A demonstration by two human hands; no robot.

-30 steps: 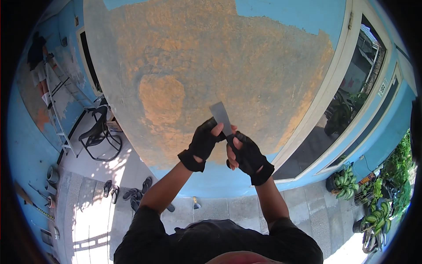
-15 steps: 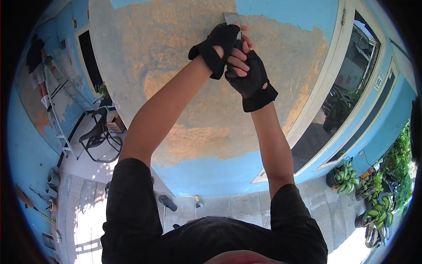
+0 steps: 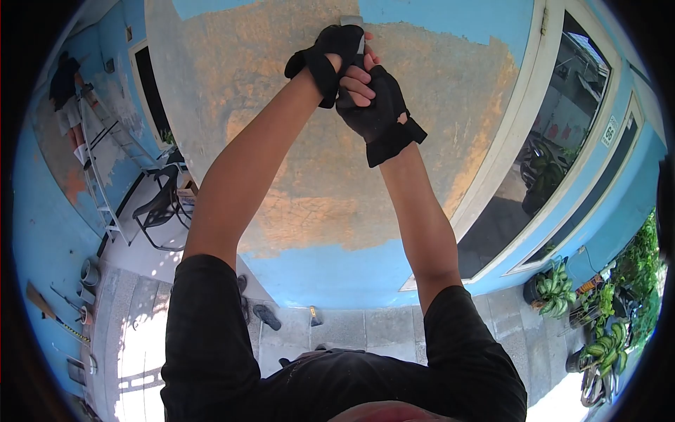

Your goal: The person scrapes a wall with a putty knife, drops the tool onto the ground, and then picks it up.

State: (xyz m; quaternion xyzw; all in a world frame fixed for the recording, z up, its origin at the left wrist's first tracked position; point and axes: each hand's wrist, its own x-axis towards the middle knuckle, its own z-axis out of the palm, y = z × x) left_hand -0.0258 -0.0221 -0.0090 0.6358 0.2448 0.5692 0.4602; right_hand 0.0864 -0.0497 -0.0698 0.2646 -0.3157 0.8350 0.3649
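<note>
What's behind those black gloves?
A metal scraper pokes out above the left hand, against the patchy wall. That hand and the right hand hide much of its lower part, and some wall.

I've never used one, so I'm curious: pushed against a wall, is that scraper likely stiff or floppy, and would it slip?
The scraper has a flat, metallic-looking blade, so it is probably stiff, perhaps with slight flex. With the left hand and right hand both gripping it, slipping seems unlikely.

Right of wall (image 3: 309, 169): window (image 3: 538, 151), plants (image 3: 608, 344) beyond. Left of wall: chair (image 3: 163, 211), ladder (image 3: 104, 183) farther left, person (image 3: 65, 88) on ladder. Floor (image 3: 390, 327) before wall: slipper (image 3: 267, 317).
</note>
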